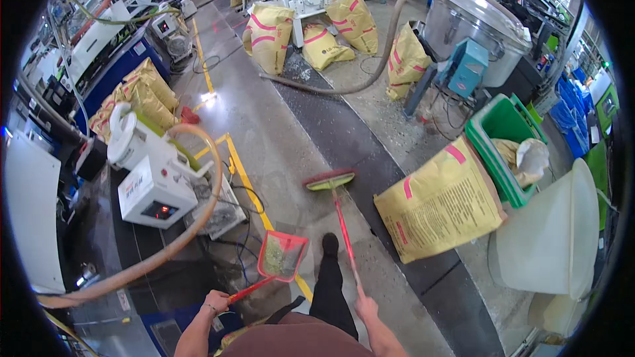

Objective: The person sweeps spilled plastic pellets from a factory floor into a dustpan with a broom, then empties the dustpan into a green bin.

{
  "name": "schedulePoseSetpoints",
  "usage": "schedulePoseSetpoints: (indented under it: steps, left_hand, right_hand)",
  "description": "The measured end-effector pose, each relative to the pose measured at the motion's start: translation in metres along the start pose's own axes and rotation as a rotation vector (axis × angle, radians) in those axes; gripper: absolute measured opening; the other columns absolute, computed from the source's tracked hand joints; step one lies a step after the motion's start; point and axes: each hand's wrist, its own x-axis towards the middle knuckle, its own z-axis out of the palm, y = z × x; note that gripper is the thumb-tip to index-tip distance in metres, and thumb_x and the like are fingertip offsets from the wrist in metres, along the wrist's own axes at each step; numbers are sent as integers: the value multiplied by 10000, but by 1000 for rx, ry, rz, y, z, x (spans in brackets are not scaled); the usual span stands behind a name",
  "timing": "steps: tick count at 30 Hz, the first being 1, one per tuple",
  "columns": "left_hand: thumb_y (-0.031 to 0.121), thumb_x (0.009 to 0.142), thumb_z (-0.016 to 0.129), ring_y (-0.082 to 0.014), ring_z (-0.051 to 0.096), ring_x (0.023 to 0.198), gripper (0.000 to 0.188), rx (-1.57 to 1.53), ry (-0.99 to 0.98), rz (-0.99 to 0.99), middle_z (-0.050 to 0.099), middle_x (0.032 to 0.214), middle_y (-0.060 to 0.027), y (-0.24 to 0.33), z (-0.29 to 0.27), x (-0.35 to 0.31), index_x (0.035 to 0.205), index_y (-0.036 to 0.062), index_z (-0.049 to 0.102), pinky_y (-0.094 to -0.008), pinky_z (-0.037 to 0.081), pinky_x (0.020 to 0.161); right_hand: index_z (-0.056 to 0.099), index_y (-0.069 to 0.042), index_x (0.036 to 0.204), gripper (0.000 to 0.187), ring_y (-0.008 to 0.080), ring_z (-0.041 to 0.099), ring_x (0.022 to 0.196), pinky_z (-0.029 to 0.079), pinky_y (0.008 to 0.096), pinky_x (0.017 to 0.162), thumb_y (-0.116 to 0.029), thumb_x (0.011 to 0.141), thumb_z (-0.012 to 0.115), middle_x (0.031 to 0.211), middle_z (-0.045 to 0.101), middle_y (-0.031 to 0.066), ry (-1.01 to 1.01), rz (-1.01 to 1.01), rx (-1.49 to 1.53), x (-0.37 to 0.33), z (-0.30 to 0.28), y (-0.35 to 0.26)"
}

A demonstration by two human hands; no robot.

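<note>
My left hand point(216, 302) is closed round the red handle of a long-handled dustpan point(301, 259). Pale greenish debris lies in the pan, which hangs beside a yellow floor line. My right hand point(365, 307) grips the red stick of a broom point(342, 220). The broom's head, yellow-green with dark reddish bristles, rests on the grey floor ahead of me, apart from the dustpan. My foot in a dark shoe stands between the two tools.
A large yellow paper sack point(440, 201) leans by a green bin point(489, 125) and a white tub point(546, 231) at right. A white machine point(155, 188) with a thick hose point(215, 185) stands left. Farther off are more sacks point(270, 39), a grey hose point(331, 89) and a steel drum point(463, 26).
</note>
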Motion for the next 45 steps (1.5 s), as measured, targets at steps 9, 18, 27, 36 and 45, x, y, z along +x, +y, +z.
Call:
schedulePoseSetpoints:
  steps: [9, 18, 27, 36, 45]
  left_hand:
    - [99, 703, 574, -142, 601, 561, 282, -62, 21, 73, 637, 731, -104, 145, -97, 70, 958, -3, 635, -274, 487, 564]
    - [89, 709, 548, -141, 574, 512, 314, -228, 39, 108, 614, 688, -99, 230, -168, 162, 993, -30, 610, -271, 463, 492]
    - [120, 686, 546, -186, 597, 511, 271, -72, 39, 174, 602, 612, -128, 317, -222, 314, 891, -26, 648, -283, 474, 503]
    - [-12, 666, 527, -192, 529, 448, 193, -147, -26, 261, 572, 605, -105, 368, -278, 410, 828, -64, 618, -291, 476, 441]
    - [98, 716, 565, -252, 605, 648, 339, -50, 162, 305, 622, 836, -193, 386, -283, 504, 1012, -67, 561, -344, 488, 596]
  right_hand:
    - [457, -104, 1166, 353, 415, 542, 874, 430, 491, 751, -155, 820, 412, 908, 568, 260, 198, -126, 465, 327, -207, -225]
    - [279, -314, 1299, 471, 433, 566, 735, 449, 510, 664, -240, 852, 412, 768, 575, 258, -81, 99, 146, 159, -222, -115]
    - [189, -305, 1326, 526, 412, 571, 698, 450, 502, 618, -196, 846, 377, 741, 579, 242, -75, 118, 173, 293, -208, -238]
    - [306, -292, 1297, 596, 387, 555, 888, 439, 448, 776, -161, 745, 485, 936, 581, 224, 66, 194, 468, 344, -295, -319]
    - [344, -267, 1293, 584, 403, 529, 919, 429, 442, 808, -198, 761, 575, 1019, 562, 210, 185, 468, 640, 148, -271, -281]
